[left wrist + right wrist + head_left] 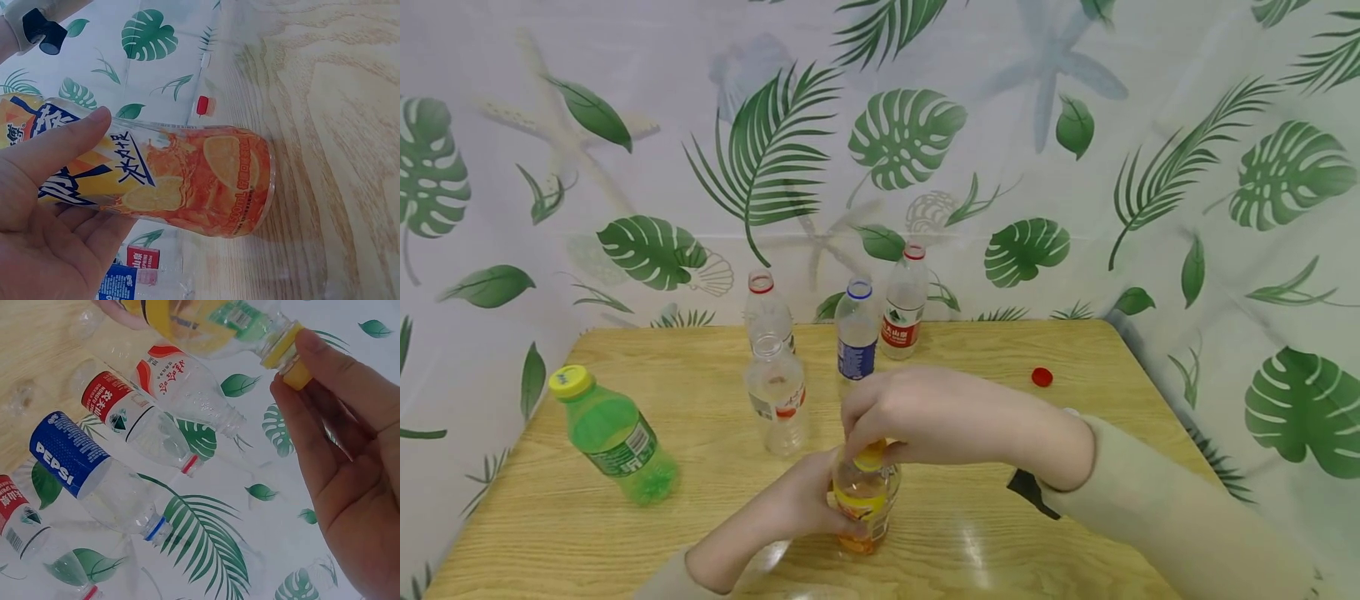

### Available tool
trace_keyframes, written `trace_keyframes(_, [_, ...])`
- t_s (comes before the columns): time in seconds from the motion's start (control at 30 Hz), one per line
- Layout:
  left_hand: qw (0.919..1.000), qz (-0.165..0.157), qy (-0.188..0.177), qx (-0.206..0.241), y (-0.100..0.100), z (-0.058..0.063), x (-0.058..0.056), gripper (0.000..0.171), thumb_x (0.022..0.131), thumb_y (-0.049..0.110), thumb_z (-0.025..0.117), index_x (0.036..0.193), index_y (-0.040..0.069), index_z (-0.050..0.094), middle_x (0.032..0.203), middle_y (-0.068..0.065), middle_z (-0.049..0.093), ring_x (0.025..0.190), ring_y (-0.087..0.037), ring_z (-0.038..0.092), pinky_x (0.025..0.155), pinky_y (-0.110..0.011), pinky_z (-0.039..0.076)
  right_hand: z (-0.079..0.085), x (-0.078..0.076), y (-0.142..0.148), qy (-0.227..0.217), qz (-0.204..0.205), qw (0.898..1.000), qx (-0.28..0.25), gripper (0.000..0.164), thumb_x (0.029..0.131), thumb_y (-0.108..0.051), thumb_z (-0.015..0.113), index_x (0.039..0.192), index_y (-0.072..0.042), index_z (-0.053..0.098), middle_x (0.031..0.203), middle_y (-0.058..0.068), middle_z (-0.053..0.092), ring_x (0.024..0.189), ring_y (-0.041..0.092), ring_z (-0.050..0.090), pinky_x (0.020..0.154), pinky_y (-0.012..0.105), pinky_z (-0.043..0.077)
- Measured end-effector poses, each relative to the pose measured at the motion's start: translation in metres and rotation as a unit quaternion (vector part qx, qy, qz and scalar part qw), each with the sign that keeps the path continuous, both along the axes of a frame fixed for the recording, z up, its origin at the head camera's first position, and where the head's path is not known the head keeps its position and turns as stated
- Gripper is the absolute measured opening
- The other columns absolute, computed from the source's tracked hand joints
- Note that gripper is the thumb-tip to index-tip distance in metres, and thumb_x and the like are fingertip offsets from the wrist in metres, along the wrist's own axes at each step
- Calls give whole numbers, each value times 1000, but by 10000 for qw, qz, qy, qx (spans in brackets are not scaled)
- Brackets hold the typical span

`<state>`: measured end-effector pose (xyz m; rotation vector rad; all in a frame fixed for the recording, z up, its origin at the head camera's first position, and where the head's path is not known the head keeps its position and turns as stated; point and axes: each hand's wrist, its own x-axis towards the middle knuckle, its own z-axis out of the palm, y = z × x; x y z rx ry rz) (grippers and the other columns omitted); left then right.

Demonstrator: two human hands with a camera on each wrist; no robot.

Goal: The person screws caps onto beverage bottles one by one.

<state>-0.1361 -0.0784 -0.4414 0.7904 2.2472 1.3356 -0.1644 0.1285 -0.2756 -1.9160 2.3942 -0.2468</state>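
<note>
My left hand (805,500) grips the body of an iced tea bottle (187,181) with an orange-slice label, its base at the tabletop. The thumb lies across the label in the left wrist view. At the top, my right hand (917,412) pinches the bottle's yellow cap (298,375) between thumb and fingertips. In the right wrist view a strip of clear neck shows between the cap and the yellow ring (280,349) below it. From the head view, the right fingers partly cover the cap.
Several uncapped clear bottles stand behind my hands, among them a Pepsi bottle (856,358), a red-labelled bottle (901,325) and a ribbed one (778,392). A green bottle (625,446) with a yellow cap is at left. One loose red cap (1042,377) lies at right.
</note>
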Motion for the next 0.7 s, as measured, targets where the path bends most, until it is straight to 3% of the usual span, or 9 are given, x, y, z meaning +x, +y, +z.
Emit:
trace_keyframes(0.23, [10000,60,5,-35,1,0,1,65,81,10,92,138,6,62,131,-10,75,123,-27,70,107,-29,52,-1,4,-2,325,-266,9991,99,12,85,-16,90,94,-16,82,83,-7,62,79,6,59,75,15,52])
trace_keyframes(0.47, [10000,22,13,-49,1,1,1,63,82,12,92,138,7,63,130,-9,75,120,-23,70,105,-28,53,-2,0,3,-60,95,9998,-149,20,86,-7,89,102,-16,83,96,-7,72,92,7,68,82,14,56])
trace_keyframes(0.7, [10000,24,42,-15,0,1,1,64,82,12,92,138,7,62,131,-10,75,121,-26,70,106,-28,53,-3,-2,3,-178,45,9998,-123,21,86,-9,89,105,-17,83,98,-7,72,94,7,68,84,15,56])
